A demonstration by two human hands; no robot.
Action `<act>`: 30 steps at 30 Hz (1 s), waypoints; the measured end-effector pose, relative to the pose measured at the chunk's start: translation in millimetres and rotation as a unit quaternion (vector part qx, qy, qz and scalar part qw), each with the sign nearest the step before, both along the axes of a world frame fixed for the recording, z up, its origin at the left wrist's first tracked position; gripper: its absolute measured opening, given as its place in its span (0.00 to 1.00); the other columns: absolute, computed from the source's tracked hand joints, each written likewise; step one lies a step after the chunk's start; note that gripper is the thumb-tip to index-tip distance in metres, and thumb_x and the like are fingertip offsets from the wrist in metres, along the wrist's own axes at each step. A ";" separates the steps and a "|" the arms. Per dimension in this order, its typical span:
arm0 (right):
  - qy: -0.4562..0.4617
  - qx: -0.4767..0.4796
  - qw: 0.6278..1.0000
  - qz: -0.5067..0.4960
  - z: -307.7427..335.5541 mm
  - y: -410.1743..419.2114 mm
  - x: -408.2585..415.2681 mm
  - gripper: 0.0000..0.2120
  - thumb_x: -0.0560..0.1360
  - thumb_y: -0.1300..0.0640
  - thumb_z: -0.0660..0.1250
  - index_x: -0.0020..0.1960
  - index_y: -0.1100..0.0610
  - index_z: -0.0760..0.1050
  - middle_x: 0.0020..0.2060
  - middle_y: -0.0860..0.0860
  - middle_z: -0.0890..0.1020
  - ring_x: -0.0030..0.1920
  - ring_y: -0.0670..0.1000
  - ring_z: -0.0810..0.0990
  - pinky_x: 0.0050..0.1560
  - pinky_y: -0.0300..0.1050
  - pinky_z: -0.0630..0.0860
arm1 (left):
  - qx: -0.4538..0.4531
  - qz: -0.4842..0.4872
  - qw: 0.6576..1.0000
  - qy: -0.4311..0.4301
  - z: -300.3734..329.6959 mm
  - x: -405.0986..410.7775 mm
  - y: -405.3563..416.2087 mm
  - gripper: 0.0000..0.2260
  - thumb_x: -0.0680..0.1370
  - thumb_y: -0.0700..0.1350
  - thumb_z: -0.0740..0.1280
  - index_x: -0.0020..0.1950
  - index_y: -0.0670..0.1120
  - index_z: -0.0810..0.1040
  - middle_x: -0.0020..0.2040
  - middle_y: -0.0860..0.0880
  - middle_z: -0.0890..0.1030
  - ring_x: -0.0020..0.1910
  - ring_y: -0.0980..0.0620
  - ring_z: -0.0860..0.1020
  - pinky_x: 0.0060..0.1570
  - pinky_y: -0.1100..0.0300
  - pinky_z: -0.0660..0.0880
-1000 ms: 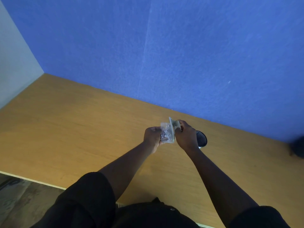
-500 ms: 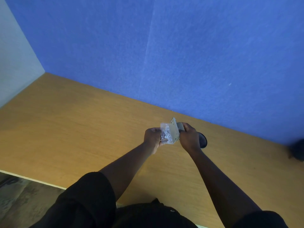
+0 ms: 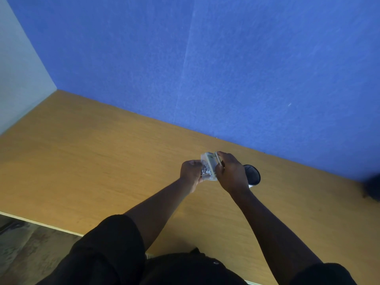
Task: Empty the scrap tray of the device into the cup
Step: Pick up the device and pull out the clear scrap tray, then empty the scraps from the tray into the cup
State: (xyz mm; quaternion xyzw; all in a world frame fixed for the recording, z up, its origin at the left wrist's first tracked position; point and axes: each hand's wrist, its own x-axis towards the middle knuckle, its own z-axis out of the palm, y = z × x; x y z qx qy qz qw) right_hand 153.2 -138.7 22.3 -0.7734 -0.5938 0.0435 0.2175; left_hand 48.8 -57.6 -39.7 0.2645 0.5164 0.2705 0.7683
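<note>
Both hands hold a small pale grey device (image 3: 209, 169) above the wooden table (image 3: 86, 165). Its clear scrap tray (image 3: 205, 171) shows white paper bits inside. My left hand (image 3: 190, 174) grips the tray side at the left. My right hand (image 3: 231, 171) clasps the device's body from the right, thumb on its top edge. A cup (image 3: 252, 175) with a dark inside and white wall stands on the table just right of my right hand, partly hidden by it.
A blue wall panel (image 3: 226, 68) rises right behind the table. A dark object (image 3: 373, 188) sits at the far right edge. The table's front edge (image 3: 41, 225) runs at lower left, with floor beyond it.
The device has tilted and closed up against the tray, with my right hand now wrapped further over its top. Both hands stay in about the same place beside the cup.
</note>
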 end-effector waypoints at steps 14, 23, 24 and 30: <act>0.157 -0.024 0.964 -0.211 -44.1 -0.6 18.0 0.15 0.77 0.58 0.61 0.63 0.57 0.75 0.45 0.57 0.84 0.40 0.55 0.82 0.38 0.49 0.80 | -0.023 0.023 0.998 0.051 -8.4 -26.4 19.8 0.09 0.80 0.38 0.64 0.40 0.44 0.79 0.44 0.44 0.80 0.39 0.46 0.81 0.31 0.56 0.84; -0.022 -0.155 0.984 -0.087 -112.8 4.6 -22.1 0.11 0.74 0.60 0.65 0.56 0.61 0.75 0.46 0.58 0.82 0.43 0.61 0.83 0.39 0.51 0.79 | -0.008 -0.011 0.995 0.101 -19.8 -56.2 39.8 0.11 0.79 0.36 0.63 0.39 0.45 0.80 0.39 0.44 0.83 0.37 0.47 0.83 0.28 0.59 0.81; -0.048 -0.173 0.981 -0.071 -114.7 3.9 -24.1 0.11 0.74 0.60 0.66 0.56 0.61 0.75 0.45 0.58 0.82 0.42 0.59 0.83 0.38 0.50 0.80 | -0.007 -0.015 0.994 0.105 -18.6 -57.4 40.2 0.11 0.78 0.36 0.62 0.39 0.45 0.80 0.39 0.45 0.83 0.37 0.48 0.83 0.27 0.60 0.79; -0.126 -0.195 0.970 -0.068 -125.8 -3.4 -26.5 0.17 0.73 0.61 0.71 0.60 0.63 0.75 0.47 0.59 0.83 0.43 0.56 0.83 0.39 0.50 0.82 | 0.004 -0.062 0.992 0.106 -19.0 -55.0 42.1 0.09 0.79 0.37 0.62 0.44 0.43 0.81 0.44 0.40 0.82 0.45 0.42 0.82 0.49 0.47 0.79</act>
